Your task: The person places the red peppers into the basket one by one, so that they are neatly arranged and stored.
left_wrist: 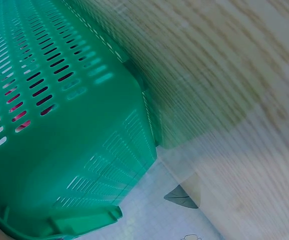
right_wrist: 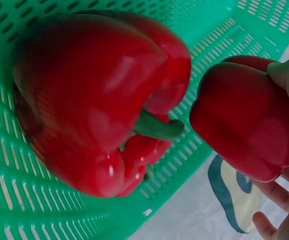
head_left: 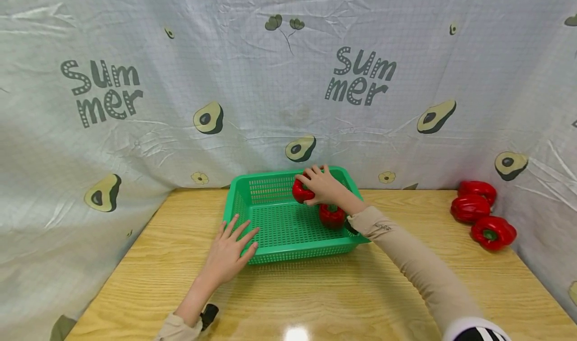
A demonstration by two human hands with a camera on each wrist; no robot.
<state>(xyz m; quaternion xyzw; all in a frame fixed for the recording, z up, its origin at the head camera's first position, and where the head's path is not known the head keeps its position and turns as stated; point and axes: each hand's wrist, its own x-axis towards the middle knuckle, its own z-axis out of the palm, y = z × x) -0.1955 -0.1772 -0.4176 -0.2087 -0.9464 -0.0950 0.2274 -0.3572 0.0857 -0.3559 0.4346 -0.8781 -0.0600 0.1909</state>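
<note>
A green plastic basket (head_left: 288, 249) with slotted sides stands on the wooden table against the back cloth. My right hand (head_left: 325, 187) grips a red bell pepper (head_left: 301, 191) over the basket's back right part; the right wrist view shows this pepper (right_wrist: 242, 117) between thumb and fingers. Just below that hand another red bell pepper (head_left: 332, 217) lies in the basket, its green stem (right_wrist: 157, 126) showing. A second stem end peeks out behind it, so more pepper is partly hidden there. My left hand (head_left: 227, 255), fingers spread and straight, rests at the basket's front left corner.
Several red bell peppers (head_left: 471, 209) lie grouped at the table's right side near the cloth. A white cloth (head_left: 252, 70) printed with avocados and lettering hangs behind and beside the wooden table (head_left: 360, 301).
</note>
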